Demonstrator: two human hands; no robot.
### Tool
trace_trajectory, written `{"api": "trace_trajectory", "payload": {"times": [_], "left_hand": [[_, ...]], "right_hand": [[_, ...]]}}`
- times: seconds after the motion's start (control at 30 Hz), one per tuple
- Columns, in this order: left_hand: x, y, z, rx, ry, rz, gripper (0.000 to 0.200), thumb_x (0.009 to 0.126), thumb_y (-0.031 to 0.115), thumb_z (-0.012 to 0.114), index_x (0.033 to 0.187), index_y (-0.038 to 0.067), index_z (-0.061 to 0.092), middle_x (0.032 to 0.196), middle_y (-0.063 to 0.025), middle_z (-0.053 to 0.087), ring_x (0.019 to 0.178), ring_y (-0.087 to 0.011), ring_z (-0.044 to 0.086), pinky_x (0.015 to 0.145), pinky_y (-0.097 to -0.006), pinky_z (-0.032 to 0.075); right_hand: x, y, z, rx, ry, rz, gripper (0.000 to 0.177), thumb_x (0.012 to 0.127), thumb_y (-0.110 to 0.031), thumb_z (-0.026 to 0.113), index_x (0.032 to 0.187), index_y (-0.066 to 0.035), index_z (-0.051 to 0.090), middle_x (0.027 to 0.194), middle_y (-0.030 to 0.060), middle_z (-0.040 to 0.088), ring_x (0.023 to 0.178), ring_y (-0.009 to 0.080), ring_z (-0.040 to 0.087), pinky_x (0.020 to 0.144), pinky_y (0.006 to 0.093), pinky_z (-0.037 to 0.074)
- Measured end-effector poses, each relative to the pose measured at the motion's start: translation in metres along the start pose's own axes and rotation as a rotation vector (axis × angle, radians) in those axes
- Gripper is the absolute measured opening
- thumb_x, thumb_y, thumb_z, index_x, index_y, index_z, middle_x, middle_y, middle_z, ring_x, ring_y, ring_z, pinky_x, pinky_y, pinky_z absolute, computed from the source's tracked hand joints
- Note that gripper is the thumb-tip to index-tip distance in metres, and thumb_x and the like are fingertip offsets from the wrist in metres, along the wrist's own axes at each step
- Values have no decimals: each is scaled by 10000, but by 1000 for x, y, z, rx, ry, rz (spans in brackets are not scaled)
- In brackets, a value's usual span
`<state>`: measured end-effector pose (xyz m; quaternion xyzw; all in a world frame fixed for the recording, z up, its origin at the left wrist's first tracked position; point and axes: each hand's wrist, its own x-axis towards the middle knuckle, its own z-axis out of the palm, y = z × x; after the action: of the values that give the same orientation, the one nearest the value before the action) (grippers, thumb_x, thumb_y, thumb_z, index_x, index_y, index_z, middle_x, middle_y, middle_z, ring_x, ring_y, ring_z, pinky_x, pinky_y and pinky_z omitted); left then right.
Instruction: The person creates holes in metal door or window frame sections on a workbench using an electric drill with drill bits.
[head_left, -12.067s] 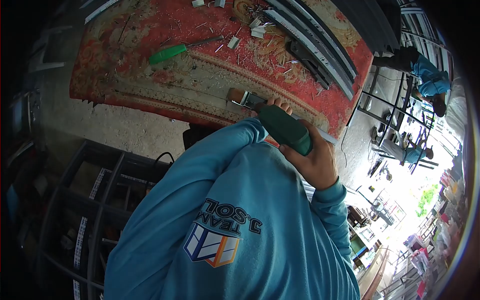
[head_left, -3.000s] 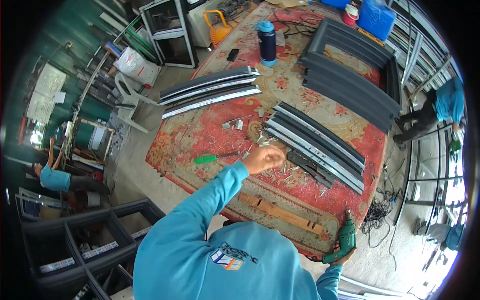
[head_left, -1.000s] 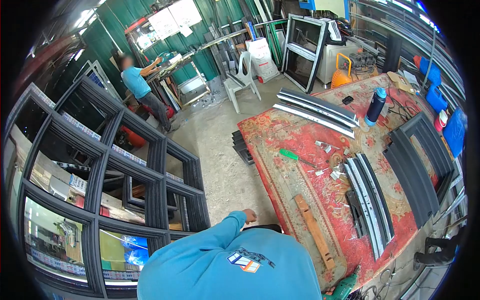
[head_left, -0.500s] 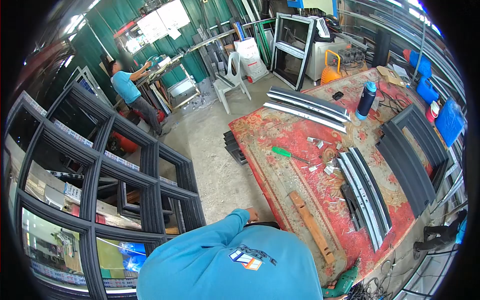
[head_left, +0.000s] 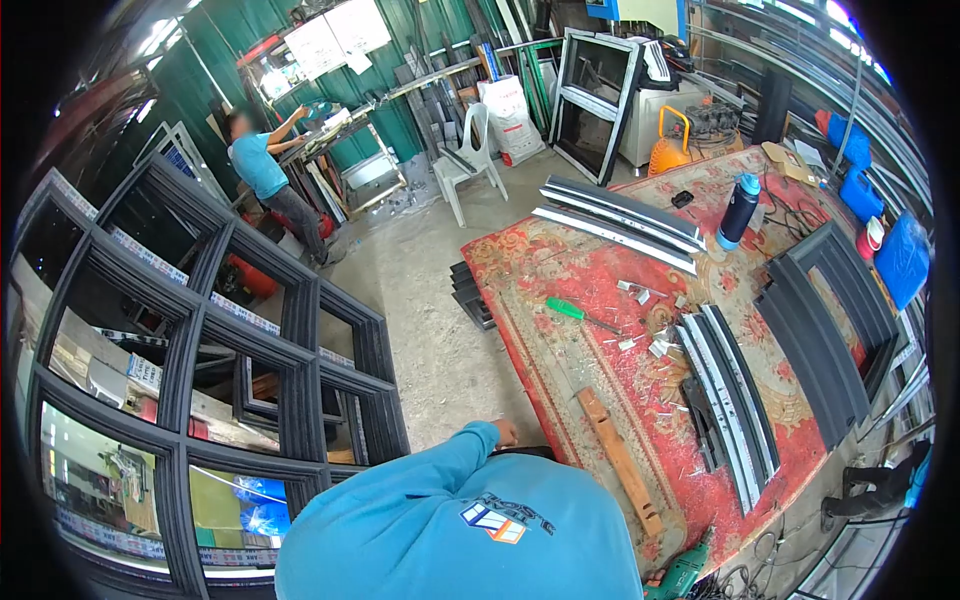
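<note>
Nearest is the blue shirt (head_left: 440, 530), its chest bearing a shield logo and upside-down letters, partly lost in folds. At lower right, the right hand (head_left: 656, 577) has its fingers wrapped around the green drill (head_left: 685, 572), just beside the near corner of the table (head_left: 560, 375); its white letters look like "DCA". The left hand (head_left: 507, 432) is near the table's left edge, half hidden by the sleeve; I cannot tell how its fingers are set. On the red patterned cloth lie a notched wooden bar (head_left: 620, 462), a green-handled screwdriver (head_left: 567, 308), metal profiles (head_left: 722, 400) and, farther off, a dark blue bottle (head_left: 737, 212). To the left, dark frames (head_left: 190, 360) carry tape reading "ARK". Beyond stand a white chair (head_left: 469, 165), a sack (head_left: 511, 120) with illegible red print, and a person (head_left: 262, 172) in blue.
</note>
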<state>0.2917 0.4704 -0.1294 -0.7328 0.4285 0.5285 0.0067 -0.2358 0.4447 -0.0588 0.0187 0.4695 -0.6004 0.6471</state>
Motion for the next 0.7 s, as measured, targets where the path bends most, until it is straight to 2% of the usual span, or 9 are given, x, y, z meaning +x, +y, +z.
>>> {"api": "trace_trajectory", "payload": {"times": [0.13, 0.27, 0.33, 0.37, 0.5, 0.6, 0.67, 0.7], "left_hand": [[11, -12, 8, 88, 7, 46, 399, 855, 245, 718, 1209, 64, 754, 1040, -153, 770, 835, -277, 750, 753, -411, 619], [10, -22, 18, -2, 73, 26, 411, 850, 252, 722, 1214, 64, 755, 1093, -164, 766, 879, -289, 751, 785, -420, 621], [1, -18, 18, 83, 97, 90, 415, 852, 257, 734, 1222, 71, 755, 1113, -162, 765, 903, -278, 752, 794, -406, 622], [-2, -15, 18, -31, 39, -42, 412, 857, 268, 742, 1223, 80, 759, 1112, -150, 769, 915, -264, 752, 821, -397, 617], [-12, -19, 23, 27, 77, -9, 401, 862, 274, 749, 1216, 85, 765, 1110, -137, 772, 920, -242, 751, 841, -388, 611], [-12, -32, 25, -17, 52, -28, 420, 859, 311, 749, 1214, 86, 764, 1140, -141, 771, 969, -269, 747, 900, -405, 594], [-5, -45, 34, -9, 77, 39, 444, 832, 362, 766, 1195, 107, 772, 1214, -173, 744, 1146, -331, 698, 1008, -427, 537], [-13, -38, 30, -1, 31, 20, 468, 890, 416, 698, 1228, 97, 755, 1267, -188, 720, 1199, -356, 670, 1054, -433, 506]], "right_hand": [[4, -5, 14, -8, -3, 8, 928, 896, -867, 425, 1264, -41, 637, 977, 141, 712, 749, 229, 656, 672, 335, 571], [11, -4, 31, -17, -14, 22, 927, 896, -866, 426, 1263, -41, 637, 977, 142, 713, 744, 228, 656, 668, 332, 572], [12, -4, 36, -18, -11, 25, 926, 896, -866, 427, 1262, -42, 637, 976, 143, 714, 741, 228, 656, 665, 331, 573], [11, -4, 35, -19, -4, 27, 925, 896, -866, 428, 1262, -42, 638, 976, 143, 714, 740, 228, 656, 664, 330, 573], [9, -5, 39, -13, 14, 25, 924, 896, -865, 430, 1261, -42, 638, 976, 144, 715, 735, 227, 657, 659, 328, 574], [1, -7, 32, 0, 50, 14, 922, 896, -865, 431, 1260, -43, 638, 975, 145, 715, 731, 226, 657, 656, 326, 574], [-17, -14, 9, 18, 115, -10, 922, 896, -864, 432, 1259, -43, 638, 975, 145, 716, 729, 225, 657, 653, 324, 575], [-30, -17, -6, 35, 158, -31, 921, 896, -864, 432, 1259, -43, 639, 975, 145, 716, 728, 225, 657, 652, 324, 575]]}}
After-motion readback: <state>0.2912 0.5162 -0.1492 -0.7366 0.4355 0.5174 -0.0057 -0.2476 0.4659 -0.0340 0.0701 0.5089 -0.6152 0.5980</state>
